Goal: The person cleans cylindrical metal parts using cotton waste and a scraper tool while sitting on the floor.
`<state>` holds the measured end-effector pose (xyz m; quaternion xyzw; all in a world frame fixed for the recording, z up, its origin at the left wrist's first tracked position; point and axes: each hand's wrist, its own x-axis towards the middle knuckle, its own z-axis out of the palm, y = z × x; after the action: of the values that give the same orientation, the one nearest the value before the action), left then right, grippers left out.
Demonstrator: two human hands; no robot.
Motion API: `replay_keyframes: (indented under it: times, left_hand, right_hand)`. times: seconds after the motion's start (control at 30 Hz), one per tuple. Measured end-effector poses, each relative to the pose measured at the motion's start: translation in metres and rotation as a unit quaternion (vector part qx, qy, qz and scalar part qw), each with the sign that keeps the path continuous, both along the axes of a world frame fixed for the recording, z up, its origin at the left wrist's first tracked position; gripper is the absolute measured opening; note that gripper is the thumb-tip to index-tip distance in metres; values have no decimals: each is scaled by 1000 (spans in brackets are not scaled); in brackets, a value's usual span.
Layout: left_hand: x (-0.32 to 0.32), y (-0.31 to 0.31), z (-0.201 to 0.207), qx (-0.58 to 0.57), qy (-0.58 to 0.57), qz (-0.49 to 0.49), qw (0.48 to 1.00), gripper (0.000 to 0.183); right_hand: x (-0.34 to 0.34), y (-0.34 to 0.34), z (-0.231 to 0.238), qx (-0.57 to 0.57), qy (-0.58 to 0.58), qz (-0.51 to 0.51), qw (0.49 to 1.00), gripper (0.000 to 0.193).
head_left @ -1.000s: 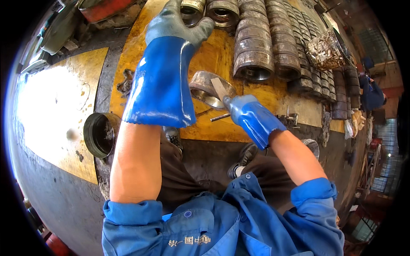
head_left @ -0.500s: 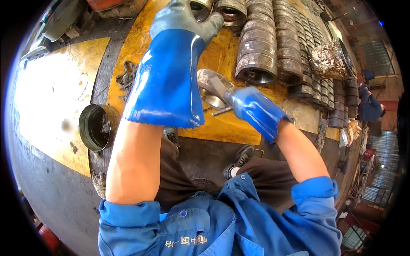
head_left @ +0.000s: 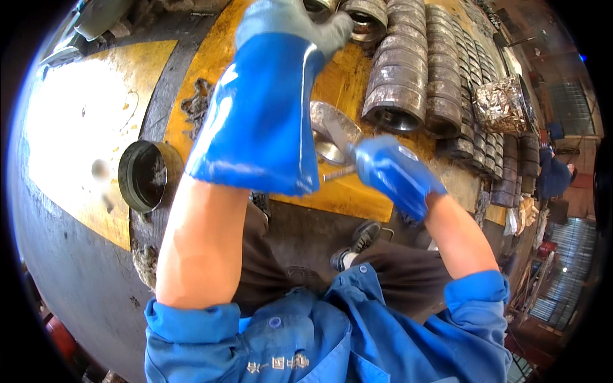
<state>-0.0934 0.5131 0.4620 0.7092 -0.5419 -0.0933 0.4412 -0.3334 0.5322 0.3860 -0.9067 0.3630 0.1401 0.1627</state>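
My left hand (head_left: 287,29), in a long blue glove with a grey palm, reaches to the far edge, beside the metal rings. Its thumb stands out to the right; the fingers are cut off by the frame, so their grip cannot be seen. In a blue glove, my right hand (head_left: 389,167) is closed around a flat metal blade (head_left: 338,133) that points up and left. The blade overlaps a loose metal ring (head_left: 329,150) on the yellow board (head_left: 332,199). A thin metal rod (head_left: 338,173) sticks out left from beside this hand.
Rows of stacked metal rings (head_left: 399,76) lie beyond my right hand. A bin of metal scraps (head_left: 501,105) stands at the right. A round metal pan (head_left: 143,177) and a dirty rag (head_left: 199,105) lie left. Another person (head_left: 554,172) is at the far right.
The view has shifted slightly, so the rings and board sit a little further right. My right hand still holds the blade over the ring, and my left stays reached out.
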Motion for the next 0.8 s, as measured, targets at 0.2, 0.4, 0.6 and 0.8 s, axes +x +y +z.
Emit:
replay_keyframes:
  times: [0.2, 0.4, 0.6, 0.8]
  left_hand:
    - [10, 3, 1, 3, 5, 20, 1000, 76]
    - [3, 5, 8, 1, 20, 20, 1000, 74]
    - [5, 1, 10, 10, -3, 41, 999, 75]
    - [11, 2, 4, 15, 23, 39, 999, 78]
  right_hand:
    - [23, 3, 5, -4, 34, 59, 998, 22]
    - [27, -9, -13, -23, 20, 52, 998, 23]
    - [32, -3, -3, -31, 5, -16, 999, 16]
    - [39, -11, -22, -71, 78, 70, 992, 14]
